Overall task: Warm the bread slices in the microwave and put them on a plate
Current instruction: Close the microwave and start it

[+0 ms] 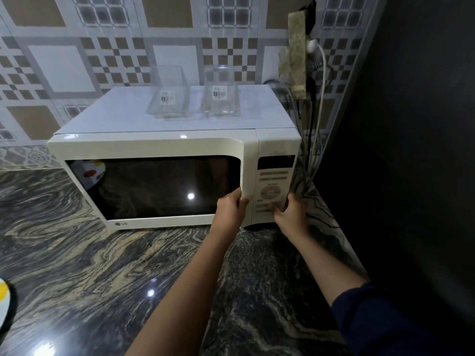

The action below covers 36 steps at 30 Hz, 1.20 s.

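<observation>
A white microwave (pixel 159 147) stands on the dark marbled counter with its dark-windowed door (pixel 154 187) closed. My left hand (pixel 231 208) grips the right edge of the door, fingers curled around it. My right hand (pixel 291 210) rests on the lower part of the control panel (pixel 273 186), thumb on the buttons and fingers around the microwave's right side. The display is dark. No bread slices are visible; the inside is too dark to see. A white and yellow plate edge (pixel 3 301) shows at the far left.
Two clear glass containers (pixel 168 95) (pixel 221 92) with barcode labels sit on top of the microwave. Cables (pixel 314 140) hang from a wall socket behind its right side. A dark wall (pixel 411 124) closes off the right. The marbled counter (pixel 90 265) stretches in front.
</observation>
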### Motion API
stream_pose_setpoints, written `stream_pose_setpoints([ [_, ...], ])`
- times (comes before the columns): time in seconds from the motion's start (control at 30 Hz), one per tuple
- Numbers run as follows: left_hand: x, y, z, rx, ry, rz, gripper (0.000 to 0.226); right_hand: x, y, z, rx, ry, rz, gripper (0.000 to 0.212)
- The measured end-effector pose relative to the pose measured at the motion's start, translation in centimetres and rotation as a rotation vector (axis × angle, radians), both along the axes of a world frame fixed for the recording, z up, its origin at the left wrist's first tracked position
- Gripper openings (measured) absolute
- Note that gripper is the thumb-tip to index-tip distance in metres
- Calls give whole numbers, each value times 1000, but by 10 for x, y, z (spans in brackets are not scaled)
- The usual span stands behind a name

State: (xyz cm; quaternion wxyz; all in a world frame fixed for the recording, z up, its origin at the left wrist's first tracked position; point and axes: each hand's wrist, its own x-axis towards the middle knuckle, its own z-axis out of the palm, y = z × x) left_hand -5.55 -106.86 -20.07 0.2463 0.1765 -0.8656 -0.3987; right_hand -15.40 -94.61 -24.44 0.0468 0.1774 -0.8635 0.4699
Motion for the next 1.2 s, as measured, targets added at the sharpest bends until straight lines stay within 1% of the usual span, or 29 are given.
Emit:
stream_pose_setpoints([
  [0.07, 1, 0, 2, 6, 4, 5, 19, -2, 2, 6, -11, -52, 31, 47],
  [0.2, 0, 1, 1, 10, 8, 5, 20, -9, 8, 21, 72, -94, 93, 42],
  [0.27, 0, 1, 0, 15, -5, 7, 20, -7, 8, 26, 21, -132, 104, 41],
  [0.37, 0, 1, -1, 31, -7, 7, 19, -3, 6, 30, -13, -165, 92, 42],
  [0.57, -1, 1, -3, 44, -18, 12, 19, -1, 6, 32, 39, -130, 42, 40],
  [0.7, -2, 0, -5, 29, -22, 8, 18, 1, 4, 35, 30, -153, 54, 39],
  [0.83, -1, 3, -3, 42, -30, 2, 19, 5, 1, 46, 104, -212, 55, 41],
  [0.97, 8, 5, -2, 65, -73, -23, 18, 9, 1, 56, 206, -244, 21, 33],
  [1.03, 19, 7, -7, 61, -108, -4, 21, 14, 5, 51, 245, -262, 47, 34],
  [1.13, 43, 10, -25, -56, -260, 54, 29, 27, 17, 35, 299, -294, 115, 40],
  [1.2, 59, 15, -40, -111, -350, 49, 36, 38, 27, 22, 334, -305, 172, 42],
])
